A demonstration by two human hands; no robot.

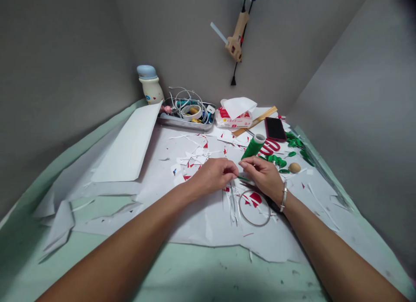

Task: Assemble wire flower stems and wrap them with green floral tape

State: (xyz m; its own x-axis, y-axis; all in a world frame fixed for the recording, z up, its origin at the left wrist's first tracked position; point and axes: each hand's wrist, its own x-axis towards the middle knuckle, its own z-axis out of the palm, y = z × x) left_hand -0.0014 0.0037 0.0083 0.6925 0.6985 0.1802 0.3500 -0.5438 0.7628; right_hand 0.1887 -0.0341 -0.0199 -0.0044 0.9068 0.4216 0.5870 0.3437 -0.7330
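Note:
Near the middle of the paper, my left hand is closed in a pinch, with a thin green strip at its fingertips. Close beside it on the right, my right hand also has its fingers pressed together; what they hold is too small to make out. A spool of green thread stands tilted just behind the right hand. Below the hands lie several thin silver wires and a grey ring. A dark tool is partly hidden under the right hand.
A metal tray holds tape and cables, beside a tissue pack. Right of these lie a phone, red scissors handles, green leaf-like pieces and a brown ball. A glue gun hangs on the wall.

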